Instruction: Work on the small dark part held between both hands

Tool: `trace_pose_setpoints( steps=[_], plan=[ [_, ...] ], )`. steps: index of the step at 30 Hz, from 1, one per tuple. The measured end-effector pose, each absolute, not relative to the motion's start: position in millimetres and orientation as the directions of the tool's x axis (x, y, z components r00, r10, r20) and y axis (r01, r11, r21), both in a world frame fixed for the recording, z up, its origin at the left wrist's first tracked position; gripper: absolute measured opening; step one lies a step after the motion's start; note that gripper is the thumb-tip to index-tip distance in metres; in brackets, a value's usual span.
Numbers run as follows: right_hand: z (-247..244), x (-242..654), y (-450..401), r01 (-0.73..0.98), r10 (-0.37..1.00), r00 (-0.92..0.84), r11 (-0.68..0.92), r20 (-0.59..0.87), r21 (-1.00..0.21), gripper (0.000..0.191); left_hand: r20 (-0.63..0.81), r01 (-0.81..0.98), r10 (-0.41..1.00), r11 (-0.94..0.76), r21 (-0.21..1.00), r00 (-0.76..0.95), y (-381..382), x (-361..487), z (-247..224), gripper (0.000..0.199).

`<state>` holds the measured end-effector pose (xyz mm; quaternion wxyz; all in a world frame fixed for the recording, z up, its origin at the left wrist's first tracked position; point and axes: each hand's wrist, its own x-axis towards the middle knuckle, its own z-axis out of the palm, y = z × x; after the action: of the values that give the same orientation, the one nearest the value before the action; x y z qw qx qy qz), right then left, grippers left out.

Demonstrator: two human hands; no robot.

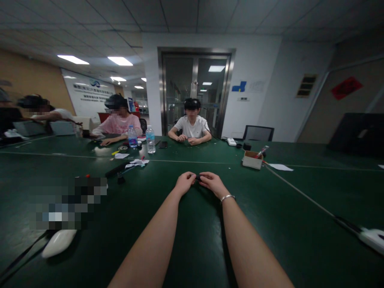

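The head view shows, nearest, two bare forearms that reach forward over the dark green surface [198, 248], and a white rounded object [60, 243] lying at the left side. A little farther, the left hand [184, 184] and the right hand [212, 182] meet above the surface; a silvery bracelet [228, 198] is around the right wrist. The small dark piece [198, 178] is between the two hands, and each hand appears to pinch it with the fingertips. Its exact shape is too small and too hidden to tell. In my judgement, the step in hand is a fine handling of this piece with both hands, and the next move calls for light, steady fingertips and a good alignment of the two grips. Beyond, at the right, stands an open small box [252, 161]; at the left, farther, two plastic bottles [150, 141] stand upright. At the far side, a person in a white shirt [193, 127] sits before a metal-framed glass door [180, 72].
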<state>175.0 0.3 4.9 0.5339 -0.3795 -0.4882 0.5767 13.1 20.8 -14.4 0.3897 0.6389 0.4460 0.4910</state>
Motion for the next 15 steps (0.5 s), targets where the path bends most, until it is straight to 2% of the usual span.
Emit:
trace_pose_setpoints(
  steps=[9,15],
  plan=[
    [3.3,175.0,3.9,-0.194,0.986,-0.152,0.044,0.074,-0.980,0.018,0.321,0.116,0.944,-0.329,0.937,0.082,21.4,11.7,-13.4,0.025],
    [4.1,177.0,0.5,-0.211,0.982,-0.167,0.048,0.085,-0.976,0.024,0.268,0.111,0.960,-0.276,0.955,0.088,17.8,11.9,-9.0,0.026]
  ],
)
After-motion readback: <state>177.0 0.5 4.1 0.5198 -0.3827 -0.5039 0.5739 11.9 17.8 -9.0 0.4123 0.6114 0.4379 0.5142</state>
